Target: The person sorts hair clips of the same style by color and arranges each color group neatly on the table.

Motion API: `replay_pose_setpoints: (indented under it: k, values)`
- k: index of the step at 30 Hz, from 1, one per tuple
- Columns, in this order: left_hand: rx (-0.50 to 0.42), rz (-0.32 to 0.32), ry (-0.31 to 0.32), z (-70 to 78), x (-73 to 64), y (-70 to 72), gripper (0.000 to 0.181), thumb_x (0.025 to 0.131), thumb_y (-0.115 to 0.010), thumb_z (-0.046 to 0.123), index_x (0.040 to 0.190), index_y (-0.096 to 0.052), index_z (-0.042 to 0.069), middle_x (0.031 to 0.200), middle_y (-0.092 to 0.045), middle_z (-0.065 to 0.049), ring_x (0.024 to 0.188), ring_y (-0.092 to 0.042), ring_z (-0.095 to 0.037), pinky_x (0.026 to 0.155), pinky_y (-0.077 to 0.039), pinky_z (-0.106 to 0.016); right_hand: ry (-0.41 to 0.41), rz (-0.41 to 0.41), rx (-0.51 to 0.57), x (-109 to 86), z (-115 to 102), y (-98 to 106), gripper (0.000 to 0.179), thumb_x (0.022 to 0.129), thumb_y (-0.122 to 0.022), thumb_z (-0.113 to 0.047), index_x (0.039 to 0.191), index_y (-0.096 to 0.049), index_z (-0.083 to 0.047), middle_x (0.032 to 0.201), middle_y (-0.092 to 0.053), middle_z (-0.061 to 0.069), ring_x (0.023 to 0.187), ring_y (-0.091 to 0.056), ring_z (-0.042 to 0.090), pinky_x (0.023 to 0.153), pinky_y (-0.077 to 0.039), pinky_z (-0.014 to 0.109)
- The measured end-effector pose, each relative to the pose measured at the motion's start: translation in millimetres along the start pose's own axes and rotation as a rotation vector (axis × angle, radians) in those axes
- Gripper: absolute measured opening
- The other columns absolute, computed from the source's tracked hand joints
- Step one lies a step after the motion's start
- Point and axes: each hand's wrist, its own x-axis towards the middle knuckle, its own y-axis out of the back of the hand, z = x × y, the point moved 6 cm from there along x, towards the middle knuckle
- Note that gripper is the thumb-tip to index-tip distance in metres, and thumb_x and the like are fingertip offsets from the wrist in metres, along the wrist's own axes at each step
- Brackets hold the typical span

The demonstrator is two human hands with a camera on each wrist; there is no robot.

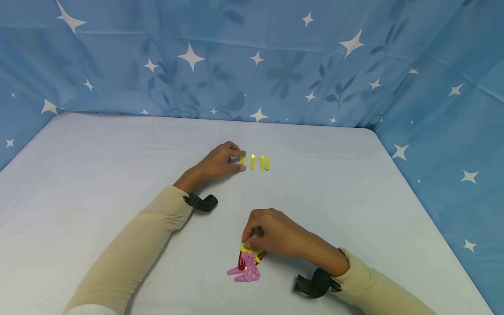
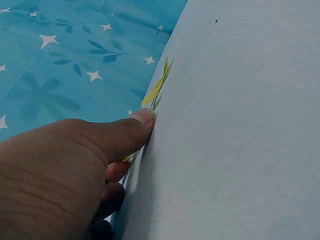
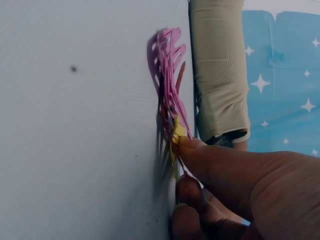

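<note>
Toward the far edge of the bench, the left hand has its grip narrowed to a clip's length, thumb and finger pinching the leftmost yellow clip at its two ends. Nearer the near edge, red clips and pink clips overlap in a loose pile, while back toward the far edge three more yellow clips lie in a row. Furthest right, the right hand has its grip drawn together, pinching another yellow clip at the pile.
</note>
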Motion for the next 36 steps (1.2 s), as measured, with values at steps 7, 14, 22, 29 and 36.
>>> replay_pose_setpoints:
  k: [7, 14, 22, 29, 36]
  values:
    - [-0.003, -0.002, -0.006, 2.0, -1.5, 1.0, 0.048, 0.091, -0.071, 0.021, 0.133, -0.059, 0.002, 0.124, -0.052, -0.016, 0.097, -0.05, -0.026, 0.087, -0.042, -0.04, 0.039, -0.002, 0.075, -1.9, 1, 1, 0.01, 0.088, -0.072, -0.009, 0.083, -0.07, -0.017, 0.081, -0.059, -0.013, 0.074, -0.055, 0.005, 0.068, -0.048, 0.026]
    - [-0.009, -0.002, -0.007, 0.9, -1.6, 1.1, 0.048, 0.091, -0.071, 0.021, 0.133, -0.059, 0.003, 0.124, -0.052, -0.016, 0.096, -0.05, -0.025, 0.086, -0.041, -0.04, 0.027, -0.03, 0.281, 0.0, 5, -2, 0.007, 0.091, -0.07, -0.008, 0.087, -0.069, -0.014, 0.074, -0.065, -0.006, 0.066, -0.06, 0.008, 0.062, -0.05, 0.025]
    - [-0.014, -0.001, -0.01, -0.3, -0.1, 0.3, 0.048, 0.09, -0.071, 0.022, 0.133, -0.059, 0.003, 0.123, -0.052, -0.015, 0.096, -0.05, -0.025, 0.085, -0.042, -0.039, 0.032, 0.02, 0.228, 1.1, 7, 2, 0.017, 0.092, -0.066, -0.002, 0.103, -0.073, -0.012, 0.09, -0.065, -0.011, 0.078, -0.057, 0.009, 0.072, -0.05, 0.025]
    - [-0.013, -0.002, -0.007, -0.2, 0.6, 0.3, 0.048, 0.09, -0.071, 0.022, 0.133, -0.059, 0.003, 0.123, -0.052, -0.015, 0.096, -0.05, -0.025, 0.086, -0.042, -0.039, 0.082, 0.097, 0.203, 1.0, 7, 11, 0.024, 0.09, -0.064, 0.003, 0.104, -0.075, -0.013, 0.091, -0.063, -0.009, 0.082, -0.055, 0.013, 0.073, -0.049, 0.026]
    - [-0.015, 0.0, -0.003, 0.1, 0.0, 0.3, 0.048, 0.09, -0.072, 0.023, 0.133, -0.06, 0.004, 0.122, -0.053, -0.014, 0.097, -0.05, -0.025, 0.085, -0.042, -0.04, 0.053, 0.158, 0.21, 4.7, 15, 23, 0.021, 0.09, -0.066, 0.002, 0.104, -0.075, -0.012, 0.094, -0.065, -0.008, 0.087, -0.059, 0.013, 0.081, -0.051, 0.027]
